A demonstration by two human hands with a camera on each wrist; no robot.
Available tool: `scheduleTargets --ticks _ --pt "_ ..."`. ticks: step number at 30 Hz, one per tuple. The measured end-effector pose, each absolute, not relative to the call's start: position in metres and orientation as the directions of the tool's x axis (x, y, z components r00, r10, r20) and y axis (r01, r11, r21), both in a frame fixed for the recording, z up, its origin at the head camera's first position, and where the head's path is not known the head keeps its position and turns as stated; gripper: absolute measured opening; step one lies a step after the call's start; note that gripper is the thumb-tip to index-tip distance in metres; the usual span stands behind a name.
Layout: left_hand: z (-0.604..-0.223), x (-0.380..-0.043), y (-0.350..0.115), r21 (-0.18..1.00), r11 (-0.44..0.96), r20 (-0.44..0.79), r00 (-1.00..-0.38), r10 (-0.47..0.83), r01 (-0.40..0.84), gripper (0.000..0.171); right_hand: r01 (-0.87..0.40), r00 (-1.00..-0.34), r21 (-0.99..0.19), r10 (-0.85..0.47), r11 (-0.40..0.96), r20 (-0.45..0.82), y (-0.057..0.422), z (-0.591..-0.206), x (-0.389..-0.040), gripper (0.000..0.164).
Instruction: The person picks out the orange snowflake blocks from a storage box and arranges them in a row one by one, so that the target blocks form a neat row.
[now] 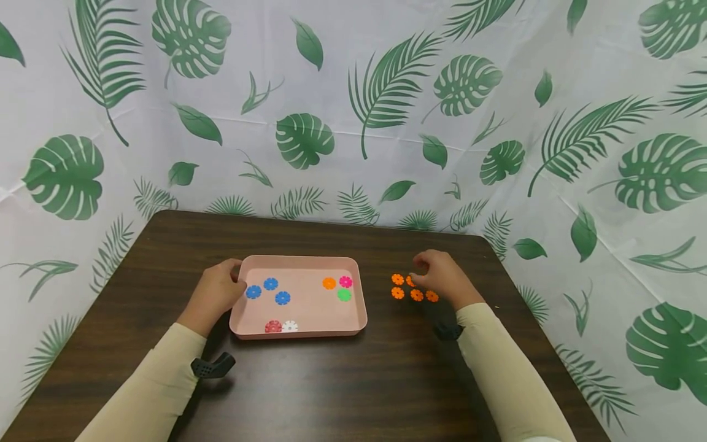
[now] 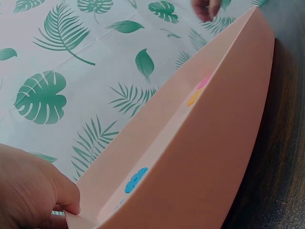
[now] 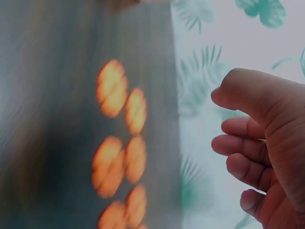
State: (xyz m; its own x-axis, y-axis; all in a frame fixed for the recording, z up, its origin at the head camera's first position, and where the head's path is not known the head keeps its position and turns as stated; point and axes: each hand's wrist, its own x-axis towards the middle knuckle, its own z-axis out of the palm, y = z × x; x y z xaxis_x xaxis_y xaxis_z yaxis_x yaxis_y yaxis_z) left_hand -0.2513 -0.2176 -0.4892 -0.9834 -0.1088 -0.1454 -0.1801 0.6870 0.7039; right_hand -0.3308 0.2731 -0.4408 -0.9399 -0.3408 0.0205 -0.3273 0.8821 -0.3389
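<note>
My left hand [image 1: 212, 296] grips the left wall of a pink tray [image 1: 312, 310], its thumb over the rim in the head view. Inside the tray lie three blue notched discs [image 1: 282, 298] on the left. An orange disc [image 1: 329, 283], a pink disc [image 1: 345, 282] and a green disc [image 1: 344, 295] are grouped at its right. Near the front wall sit a red disc [image 1: 273, 326] and a white disc [image 1: 289, 326]. My right hand [image 1: 444, 279] hovers over several orange discs [image 3: 107, 167] on the table, fingers loosely bent, thumb apart, holding nothing.
The dark wooden table [image 1: 331, 387] runs back to a white cloth [image 1: 331, 73] with green leaf prints, which also hangs at both sides. A black wrist strap [image 1: 213, 366] is on the left forearm, another [image 1: 447, 331] on the right.
</note>
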Motion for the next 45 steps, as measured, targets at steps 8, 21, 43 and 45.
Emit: scheduleTargets --ticks 8,21,43,45 --pt "-0.49 -0.249 -0.217 0.711 0.675 -0.162 -0.98 -0.115 -0.197 0.06 -0.435 -0.895 -0.319 -0.442 0.842 0.053 0.203 -0.427 -0.344 0.04" --pt "-0.488 -0.249 -0.215 0.712 0.674 -0.163 -0.98 -0.116 -0.199 0.06 -0.528 -0.812 -0.306 -0.577 0.792 -0.092 0.111 -0.448 -0.348 0.03" --pt "-0.489 -0.252 -0.219 0.71 0.676 -0.167 -0.979 -0.113 -0.199 0.06 -0.579 -0.765 -0.112 -0.586 0.808 -0.267 0.074 -0.471 -0.349 0.017" --pt "-0.489 -0.252 -0.219 0.711 0.674 -0.167 -0.979 -0.115 -0.201 0.06 -0.559 -0.773 -0.137 -0.574 0.818 -0.27 0.074 -0.47 -0.349 0.017"
